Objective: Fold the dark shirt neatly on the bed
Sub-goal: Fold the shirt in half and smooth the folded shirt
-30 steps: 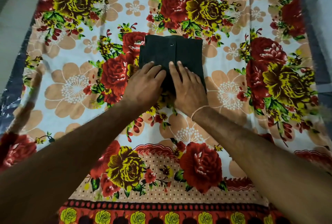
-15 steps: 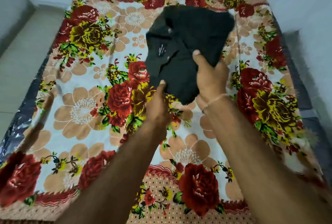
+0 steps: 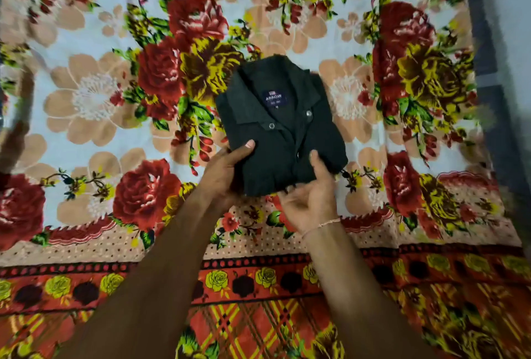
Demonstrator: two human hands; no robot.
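The dark shirt is folded into a compact rectangle, collar and blue brand label facing up, buttons showing down its front. It sits at the middle of the flowered bed sheet, tilted slightly. My left hand grips its near left corner, thumb on top and fingers hidden underneath. My right hand holds the near right edge with the thumb pressing on top and the palm turned up below. Whether the shirt's far end rests on the sheet I cannot tell.
The bed sheet's red and orange patterned border runs across the near side. A dark mattress edge and pale floor lie at the right. A thin thread bracelet circles my right wrist.
The folded shirt, pressed flat under both palms a second ago, was lifted and turned over. Now it is collar side up, lower and nearer, held by both hands at its near edge.
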